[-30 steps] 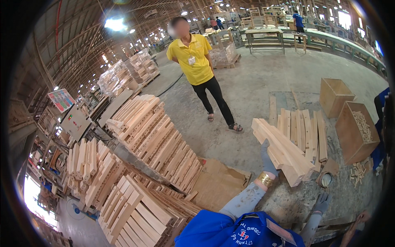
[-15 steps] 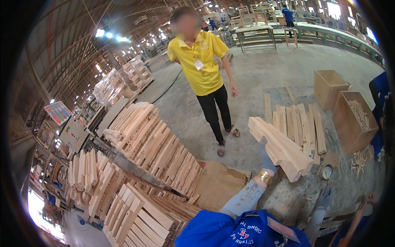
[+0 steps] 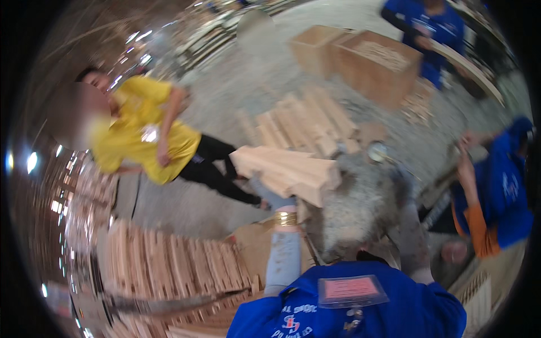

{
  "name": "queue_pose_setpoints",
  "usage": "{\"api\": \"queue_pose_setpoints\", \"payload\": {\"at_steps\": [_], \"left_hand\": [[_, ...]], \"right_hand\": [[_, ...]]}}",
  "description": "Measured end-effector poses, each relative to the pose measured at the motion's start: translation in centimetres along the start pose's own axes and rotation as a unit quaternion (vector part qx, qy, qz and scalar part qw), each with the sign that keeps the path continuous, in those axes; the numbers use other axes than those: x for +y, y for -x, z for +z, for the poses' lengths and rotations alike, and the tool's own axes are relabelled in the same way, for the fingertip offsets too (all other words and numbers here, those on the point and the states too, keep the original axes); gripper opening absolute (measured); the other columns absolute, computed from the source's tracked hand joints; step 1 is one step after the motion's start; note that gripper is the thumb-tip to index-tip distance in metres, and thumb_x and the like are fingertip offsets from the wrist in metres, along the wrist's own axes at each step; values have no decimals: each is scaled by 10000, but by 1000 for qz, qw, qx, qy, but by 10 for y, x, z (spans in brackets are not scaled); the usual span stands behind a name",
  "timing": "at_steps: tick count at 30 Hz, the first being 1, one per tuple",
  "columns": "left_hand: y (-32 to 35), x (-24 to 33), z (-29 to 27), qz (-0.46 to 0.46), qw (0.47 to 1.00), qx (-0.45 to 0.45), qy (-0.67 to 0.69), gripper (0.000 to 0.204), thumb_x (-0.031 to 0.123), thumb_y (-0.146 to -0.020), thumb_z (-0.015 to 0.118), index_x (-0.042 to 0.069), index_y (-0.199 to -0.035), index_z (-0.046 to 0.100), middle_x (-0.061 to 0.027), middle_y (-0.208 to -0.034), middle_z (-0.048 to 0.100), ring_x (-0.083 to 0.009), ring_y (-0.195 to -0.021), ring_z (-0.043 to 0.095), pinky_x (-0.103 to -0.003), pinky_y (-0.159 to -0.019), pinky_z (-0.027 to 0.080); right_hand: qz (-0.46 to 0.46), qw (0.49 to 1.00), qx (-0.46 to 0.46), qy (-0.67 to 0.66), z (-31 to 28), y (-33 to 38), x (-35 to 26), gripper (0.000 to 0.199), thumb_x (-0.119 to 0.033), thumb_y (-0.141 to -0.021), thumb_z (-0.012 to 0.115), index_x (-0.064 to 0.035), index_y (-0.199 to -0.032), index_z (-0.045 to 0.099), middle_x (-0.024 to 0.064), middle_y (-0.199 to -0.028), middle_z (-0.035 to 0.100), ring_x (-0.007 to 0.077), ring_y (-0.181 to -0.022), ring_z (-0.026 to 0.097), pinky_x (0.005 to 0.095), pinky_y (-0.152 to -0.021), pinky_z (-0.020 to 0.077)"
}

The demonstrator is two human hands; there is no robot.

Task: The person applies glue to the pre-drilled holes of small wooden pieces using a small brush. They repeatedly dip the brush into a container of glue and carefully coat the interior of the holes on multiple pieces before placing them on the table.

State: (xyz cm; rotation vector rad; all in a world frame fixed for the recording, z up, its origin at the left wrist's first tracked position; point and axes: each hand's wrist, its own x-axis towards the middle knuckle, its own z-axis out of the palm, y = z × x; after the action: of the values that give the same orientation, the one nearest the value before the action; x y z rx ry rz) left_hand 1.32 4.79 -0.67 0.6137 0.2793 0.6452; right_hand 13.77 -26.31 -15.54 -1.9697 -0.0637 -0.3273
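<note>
My left hand (image 3: pixel 269 192), in a grey glove with a gold band at the wrist, lies along the near left side of a stack of pale wooden pieces (image 3: pixel 290 169). Its fingers look stretched out against the wood, though motion softens their outline. My right hand (image 3: pixel 401 176), also gloved, is smeared by motion close to a small round pot (image 3: pixel 378 151). A thin handle seems to stick out of the pot toward that hand; whether the fingers touch it is unclear. Behind the stack, several loose wooden pieces (image 3: pixel 307 121) lie side by side.
Two wooden boxes stand beyond; the nearer box (image 3: pixel 366 79) holds small dowels, with more dowels (image 3: pixel 418 107) spilled beside it. A person in yellow (image 3: pixel 152 129) stands left. Co-workers in blue (image 3: pixel 434 34) are at the right. Stacked timber (image 3: pixel 174 259) fills the lower left.
The view has swung to the right, so the person in yellow now appears farther left. My right hand has moved up close to the pot. My left hand stays at the wooden stack.
</note>
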Motion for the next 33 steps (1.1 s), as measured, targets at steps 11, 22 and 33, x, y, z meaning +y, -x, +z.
{"api": "queue_pose_setpoints", "payload": {"at_steps": [11, 22, 33], "left_hand": [[-22, -43, 31, -53, 998, 13, 10, 680, 512, -812, 471, 70, -1312, 339, -146, -1277, 436, -319, -1137, 454, -442, -951, 389], [-26, -46, 40, -89, 994, -18, 64, 653, 536, -811, 471, 111, -1296, 369, -104, -1279, 440, -296, -1136, 457, -443, -936, 394], [-1, -26, 32, -76, 991, -1, 107, 595, 491, -833, 482, 76, -1251, 404, -144, -1243, 474, -323, -1120, 463, -457, -976, 360]], "right_hand": [[261, 724, 23, -638, -21, -5, -10, 131, -236, -863, 568, -116, -913, 553, -4, -845, 557, 126, -770, 532, 287, -686, 456], [-254, 963, 68, -49, -75, -12, -204, 153, -28, -767, 606, 47, -898, 584, 94, -755, 613, 164, -660, 579, 284, -625, 465], [160, 909, 33, -383, -35, -42, -73, 233, -198, -878, 556, 9, -980, 591, 57, -852, 601, 136, -733, 595, 258, -648, 497]]}}
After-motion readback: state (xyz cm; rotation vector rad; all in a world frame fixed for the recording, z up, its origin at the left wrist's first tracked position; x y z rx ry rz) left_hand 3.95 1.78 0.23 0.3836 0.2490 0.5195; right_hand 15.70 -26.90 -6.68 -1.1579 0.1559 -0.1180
